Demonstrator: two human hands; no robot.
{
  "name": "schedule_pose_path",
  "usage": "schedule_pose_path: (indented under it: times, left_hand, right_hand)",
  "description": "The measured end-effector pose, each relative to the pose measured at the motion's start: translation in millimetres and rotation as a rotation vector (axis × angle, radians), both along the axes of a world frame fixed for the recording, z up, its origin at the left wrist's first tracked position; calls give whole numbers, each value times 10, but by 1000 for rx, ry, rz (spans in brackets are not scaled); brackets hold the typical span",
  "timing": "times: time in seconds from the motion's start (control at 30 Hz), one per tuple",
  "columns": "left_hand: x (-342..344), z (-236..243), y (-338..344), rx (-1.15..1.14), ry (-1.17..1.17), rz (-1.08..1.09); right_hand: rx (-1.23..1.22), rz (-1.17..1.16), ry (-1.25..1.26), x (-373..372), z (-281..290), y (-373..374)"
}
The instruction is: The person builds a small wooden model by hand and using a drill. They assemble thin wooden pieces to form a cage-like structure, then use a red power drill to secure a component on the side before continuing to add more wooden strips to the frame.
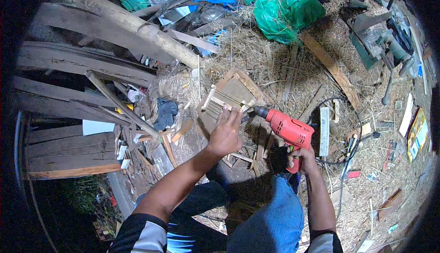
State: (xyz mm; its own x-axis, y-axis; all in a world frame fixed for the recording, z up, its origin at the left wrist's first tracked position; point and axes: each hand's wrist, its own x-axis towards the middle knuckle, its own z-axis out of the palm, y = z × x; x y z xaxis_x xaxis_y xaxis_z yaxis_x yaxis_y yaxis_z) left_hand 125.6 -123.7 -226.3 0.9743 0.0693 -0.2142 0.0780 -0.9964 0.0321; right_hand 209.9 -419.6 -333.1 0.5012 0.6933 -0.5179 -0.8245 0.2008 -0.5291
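Note:
My right hand point(304, 159) is wrapped around the handle of a red power drill point(288, 128). The drill lies level, its black chuck pointing left toward a small slatted wooden frame point(212, 109). That frame rests on a low wooden board with a raised rim point(251, 84). Stretched out over the frame's near end, my left hand point(225, 135) has its fingers lying flat on it. The drill's tip comes close to the left fingertips; whether it touches wood, I cannot tell.
Straw and wood scraps cover the ground. Planks and a round pole point(151, 33) lie to the left. A green plastic bag point(284, 12) sits at the far side. A metal vise-like tool point(389, 46) stands far right. A black cord point(360, 115) loops right of the drill.

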Motion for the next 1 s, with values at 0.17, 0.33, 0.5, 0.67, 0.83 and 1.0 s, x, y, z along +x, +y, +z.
schedule_pose_path:
  times: [0.17, 0.33, 0.5, 0.67, 0.83, 1.0]
  left_hand:
    - [6, 2, 7, -1, 0, -1]
    - [3, -7, 18, -5, -9, 13]
    - [3, -24, 11, 0, -4, 10]
    - [17, 18, -2, -17, 10, 17]
    - [13, 5, -3, 25, 4, -5]
    - [27, 17, -15, 18, 20, 10]
  right_hand:
    - [0, 1, -5, -2, -9, 4]
    - [-36, 4, -23, -10, -57, -7]
    - [41, -3, 62, -34, -104, -25]
    - [32, -30, 60, -24, -17, 0]
    - [5, 3, 67, 4, 10, 11]
    - [10, -10, 63, -12, -26, 9]
